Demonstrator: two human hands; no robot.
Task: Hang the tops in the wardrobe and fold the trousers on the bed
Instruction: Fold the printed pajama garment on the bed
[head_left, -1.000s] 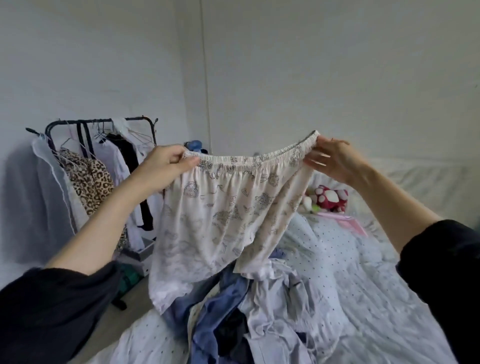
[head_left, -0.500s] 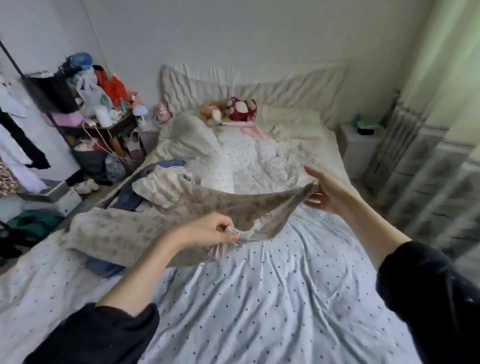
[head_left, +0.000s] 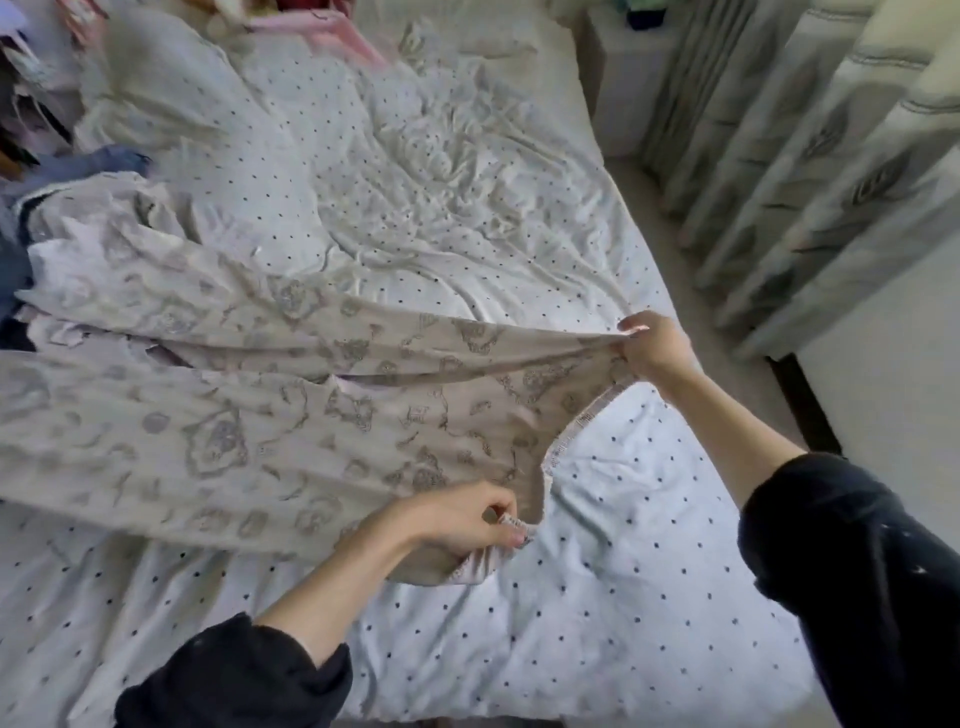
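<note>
Cream patterned trousers (head_left: 270, 415) lie stretched across the dotted bed sheet (head_left: 597, 597), legs running off to the left. My left hand (head_left: 457, 525) pinches the near end of the elastic waistband. My right hand (head_left: 652, 345) grips the far end of the waistband, pulling it taut just above the sheet. The waistband curves between the two hands. A heap of other clothes (head_left: 31, 218), blue and pale, lies at the left edge under the trouser legs.
A rumpled duvet (head_left: 415, 145) covers the far half of the bed. Patterned curtains (head_left: 810, 156) hang along the right, beside a white bedside table (head_left: 623, 67). A pink item (head_left: 332, 36) lies near the pillows.
The trousers have come down from the air and now spread over the bed, legs to the left. Both hands lowered, still holding the waistband. My view tilted down onto the bed.
</note>
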